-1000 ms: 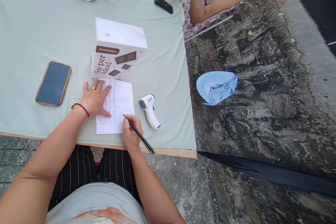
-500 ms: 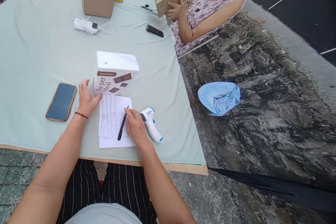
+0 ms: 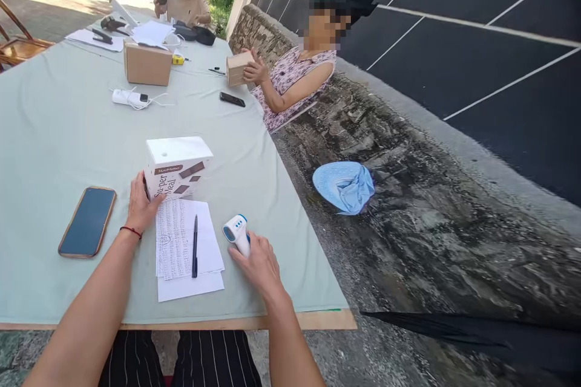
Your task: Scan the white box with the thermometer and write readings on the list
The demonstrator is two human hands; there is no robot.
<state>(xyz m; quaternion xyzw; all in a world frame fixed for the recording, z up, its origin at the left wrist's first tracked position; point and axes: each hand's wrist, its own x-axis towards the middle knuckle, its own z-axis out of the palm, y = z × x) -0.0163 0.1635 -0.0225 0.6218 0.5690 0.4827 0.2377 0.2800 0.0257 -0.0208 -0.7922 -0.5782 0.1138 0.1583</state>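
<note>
On the desk stood a white box, the left grip spread around its near left corner. Papers lay nearer; right of them, the right grip curled around a thermometer. A pen rested on the papers.

Smooth card box, smooth plastic thermometer

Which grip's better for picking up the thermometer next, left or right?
Right, I think. The right grip is at the thermometer, its thumb and fingers around the handle. The left grip is at the box, across the papers.
</note>
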